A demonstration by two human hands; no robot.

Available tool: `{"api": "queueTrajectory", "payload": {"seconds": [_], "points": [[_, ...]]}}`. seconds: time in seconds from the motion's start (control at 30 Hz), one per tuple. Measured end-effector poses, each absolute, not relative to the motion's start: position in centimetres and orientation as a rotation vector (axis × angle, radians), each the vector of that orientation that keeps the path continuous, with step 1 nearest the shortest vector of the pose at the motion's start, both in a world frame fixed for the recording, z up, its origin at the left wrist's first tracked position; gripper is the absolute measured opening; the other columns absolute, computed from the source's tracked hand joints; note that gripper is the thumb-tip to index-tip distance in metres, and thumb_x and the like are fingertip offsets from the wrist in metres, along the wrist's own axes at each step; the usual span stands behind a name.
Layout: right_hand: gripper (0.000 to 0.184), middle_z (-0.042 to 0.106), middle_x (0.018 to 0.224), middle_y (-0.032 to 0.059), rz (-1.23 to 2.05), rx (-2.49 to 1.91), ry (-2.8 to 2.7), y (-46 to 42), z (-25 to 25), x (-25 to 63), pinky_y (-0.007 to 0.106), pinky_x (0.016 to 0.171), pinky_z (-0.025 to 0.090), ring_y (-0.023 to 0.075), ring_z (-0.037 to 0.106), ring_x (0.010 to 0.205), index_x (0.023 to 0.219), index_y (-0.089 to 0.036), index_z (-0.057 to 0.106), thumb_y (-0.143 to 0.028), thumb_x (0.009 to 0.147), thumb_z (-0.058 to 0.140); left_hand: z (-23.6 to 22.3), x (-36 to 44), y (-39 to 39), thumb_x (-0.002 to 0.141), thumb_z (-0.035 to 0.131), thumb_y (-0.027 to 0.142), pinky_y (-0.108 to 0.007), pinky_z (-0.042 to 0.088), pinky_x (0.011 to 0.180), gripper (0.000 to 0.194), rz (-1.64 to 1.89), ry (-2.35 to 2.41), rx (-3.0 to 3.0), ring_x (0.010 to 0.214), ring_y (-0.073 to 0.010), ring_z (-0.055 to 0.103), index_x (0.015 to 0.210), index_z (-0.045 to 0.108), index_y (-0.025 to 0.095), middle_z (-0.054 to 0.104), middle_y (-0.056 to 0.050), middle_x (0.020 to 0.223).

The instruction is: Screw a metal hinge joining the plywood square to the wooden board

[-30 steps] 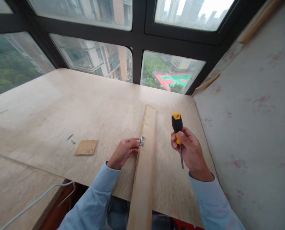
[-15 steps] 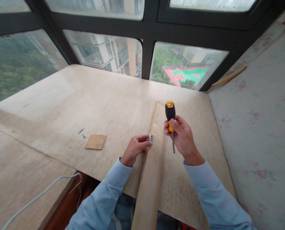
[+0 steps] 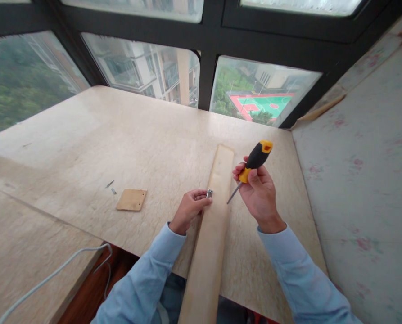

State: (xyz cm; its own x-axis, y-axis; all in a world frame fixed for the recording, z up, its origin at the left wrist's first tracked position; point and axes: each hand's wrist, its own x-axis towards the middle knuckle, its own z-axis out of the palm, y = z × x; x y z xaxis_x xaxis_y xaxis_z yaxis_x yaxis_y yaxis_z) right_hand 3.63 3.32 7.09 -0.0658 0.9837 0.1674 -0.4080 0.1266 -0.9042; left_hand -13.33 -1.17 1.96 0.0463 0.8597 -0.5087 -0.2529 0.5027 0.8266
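A long pale wooden board (image 3: 207, 252) runs from the bottom edge toward the window across the tabletop. At its left edge, my left hand (image 3: 191, 208) pinches a small silver metal fitting (image 3: 209, 193) between thumb and fingers; its exact kind is too small to tell. My right hand (image 3: 259, 193) is closed on a black and yellow screwdriver (image 3: 258, 155), held above the right side of the board. The handle leans up to the right, and the shaft points down to the left, with its tip apart from the fitting.
A square brown piece (image 3: 131, 200) with small holes lies on the tabletop (image 3: 146, 139), left of my hands. Tiny metal bits (image 3: 113, 191) lie beside it. A white cable (image 3: 57, 274) crosses the lower left, near a gap. Flowered wall (image 3: 363, 180) stands at right, windows ahead.
The screwdriver has tilted from nearly upright, its handle swinging right and its tip left toward the fitting. The board has turned to show its face more flatly. My left hand still pinches the fitting.
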Motion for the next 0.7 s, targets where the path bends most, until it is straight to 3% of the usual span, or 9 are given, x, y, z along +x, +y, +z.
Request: {"api": "queueTrajectory", "payload": {"seconds": [0.2,0.3,0.43,0.57,0.7], "points": [[0.036,0.066,0.11,0.0029,1.217,-0.816,-1.11,3.0,7.3,3.2,0.04,0.092,0.049,0.0193,0.063,0.102,0.103,-0.03,0.058,-0.05,0.076,0.072,1.7,-13.5,-1.0,0.062,0.077,0.025,-0.023,0.047,0.06,0.033,0.932,1.224,0.593,0.075,-0.0158,0.065,0.093,0.072,0.013,0.072,-0.009,0.091],[0.035,0.065,0.111,0.0032,1.191,-0.792,-1.121,2.8,7.4,3.1,0.042,0.093,0.048,0.0198,0.063,0.101,0.102,-0.029,0.057,-0.046,0.076,0.073,1.6,-13.6,-1.0,0.061,0.078,0.025,-0.023,0.047,0.059,0.033,0.945,1.221,0.595,0.074,-0.016,0.065,0.091,0.072,0.013,0.072,-0.009,0.09],[0.027,0.064,0.09,-0.0001,1.09,-0.851,-1.248,2.4,7.6,3.5,0.034,0.079,0.05,0.0162,0.061,0.08,0.096,-0.027,0.054,-0.033,0.077,0.072,1.4,-13.4,-1.0,0.06,0.078,0.026,-0.023,0.047,0.057,0.032,0.968,1.212,0.588,0.069,-0.0151,0.064,0.088,0.072,0.013,0.072,-0.009,0.087],[0.022,0.061,0.079,-0.001,0.95,-1.099,-1.65,2.5,7.6,3.9,0.027,0.065,0.045,0.0147,0.056,0.071,0.095,-0.023,0.056,-0.031,0.077,0.067,1.4,-13.4,-1.1,0.06,0.079,0.026,-0.023,0.047,0.056,0.032,0.985,1.221,0.599,0.069,-0.0156,0.065,0.088,0.072,0.012,0.072,-0.009,0.086],[0.018,0.06,0.065,-0.0007,0.806,-1.401,-2.091,3.0,6.4,3.6,0.025,0.057,0.037,0.0144,0.055,0.062,0.073,-0.019,0.062,-0.036,0.075,0.067,1.4,-13.3,-1.3,0.062,0.078,0.027,-0.022,0.048,0.056,0.032,1.014,1.184,0.606,0.067,-0.0146,0.065,0.09,0.071,0.012,0.072,-0.007,0.082]]}}
